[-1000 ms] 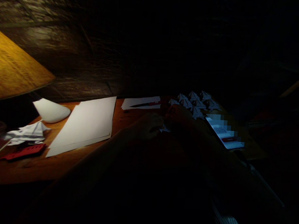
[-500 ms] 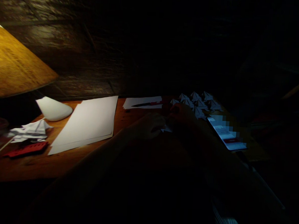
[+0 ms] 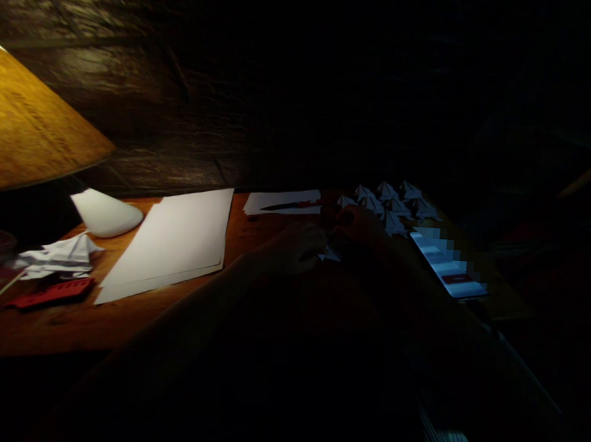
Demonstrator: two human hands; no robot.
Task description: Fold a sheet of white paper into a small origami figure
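In the dim middle of the table, my left hand [image 3: 298, 248] is closed on a small piece of folded white paper [image 3: 329, 254]; its pointed lower end shows between my hands. My right hand [image 3: 359, 225] meets it from the other side, fingers pinched at the paper's upper part, which is dark. Just beyond my right hand stand several folded paper stars [image 3: 395, 206] in rows. Behind my left hand a knife [image 3: 289, 207] lies across a small stack of white paper [image 3: 257, 200].
Large white sheets [image 3: 174, 240] lie left of my forearm. A lamp with a yellow shade [image 3: 36, 125] and white base [image 3: 106, 215], crumpled paper [image 3: 63, 258] and a red object [image 3: 55, 293] are further left. A lit phone [image 3: 446, 263] lies right, and a dark wall [image 3: 108, 89] rises behind.
Almost nothing differs. My fingers have shifted very slightly around the folded paper, and both hands keep their places.
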